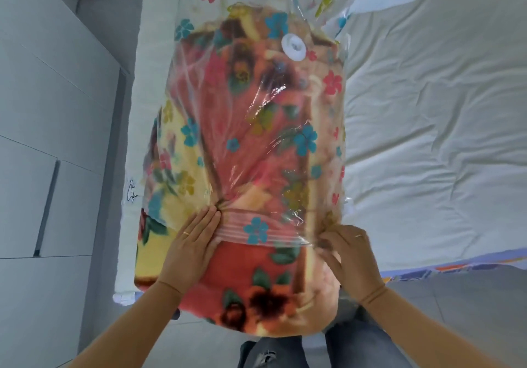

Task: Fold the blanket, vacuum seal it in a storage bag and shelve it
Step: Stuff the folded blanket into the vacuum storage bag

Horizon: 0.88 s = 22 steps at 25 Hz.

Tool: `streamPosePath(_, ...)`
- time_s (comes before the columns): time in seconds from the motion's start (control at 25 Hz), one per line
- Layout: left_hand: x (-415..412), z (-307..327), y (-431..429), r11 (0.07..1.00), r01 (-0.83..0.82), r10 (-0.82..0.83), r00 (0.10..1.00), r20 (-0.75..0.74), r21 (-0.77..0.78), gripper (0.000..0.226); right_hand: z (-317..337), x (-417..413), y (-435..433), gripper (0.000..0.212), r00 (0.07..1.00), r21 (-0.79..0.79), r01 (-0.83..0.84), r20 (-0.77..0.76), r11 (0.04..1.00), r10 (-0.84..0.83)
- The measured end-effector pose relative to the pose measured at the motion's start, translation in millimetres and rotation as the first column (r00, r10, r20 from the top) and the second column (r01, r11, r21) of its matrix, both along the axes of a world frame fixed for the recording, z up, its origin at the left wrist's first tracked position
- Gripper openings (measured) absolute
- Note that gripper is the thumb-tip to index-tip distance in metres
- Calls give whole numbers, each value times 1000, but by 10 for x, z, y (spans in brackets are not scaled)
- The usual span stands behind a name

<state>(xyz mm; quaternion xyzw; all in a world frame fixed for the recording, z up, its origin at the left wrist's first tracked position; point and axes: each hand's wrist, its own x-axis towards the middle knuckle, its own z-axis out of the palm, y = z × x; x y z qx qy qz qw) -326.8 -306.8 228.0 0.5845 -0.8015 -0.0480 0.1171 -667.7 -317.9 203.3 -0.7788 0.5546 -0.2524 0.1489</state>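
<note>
Blanket (256, 290) sticks out of the bag (256, 128) on the bed (427, 111), left hand (189, 249) flat with fingers together, right hand (349, 253) pinching the bag's edge.

Soft, even light — glare on the storage bag (265, 105), blurred right hand (346, 249), fisheye-bent edges.
</note>
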Motion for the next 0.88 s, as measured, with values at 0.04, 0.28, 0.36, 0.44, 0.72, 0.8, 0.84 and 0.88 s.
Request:
streamPosePath(0.04,-15,17,11,999,-24,24,1000,16,42,57,-43,-74,19,54,987,170,131,68,977,-144)
streamPosePath(0.28,3,97,13,961,-172,152,983,103,216,84,198,131,-141,78,230,911,-360,297,203,-927)
streamPosePath(0.36,-31,130,25,931,-244,238,970,54,274,91,284,301,-224,70,251,895,-395,324,209,-912)
streamPosePath(0.44,-40,208,-79,893,-301,349,933,-92,333,96,369,434,-280,72,240,852,-445,409,274,-880)
streamPosePath(0.72,99,1283,-858,888,-369,454,797,-398,274,94,1071,1496,-643,60,558,618,-310,734,723,-388)
streamPosePath(0.8,73,1453,-1031,918,-351,381,909,-169,183,101,1053,1886,-677,75,780,590,-257,594,765,-196)
streamPosePath(0.84,112,1415,-1084,922,-357,366,930,-32,152,102,1015,2037,-677,81,848,576,-264,521,774,-99)
streamPosePath(0.88,206,1319,-1106,917,-376,368,926,84,131,99,922,2139,-668,82,886,558,-282,464,780,-12)
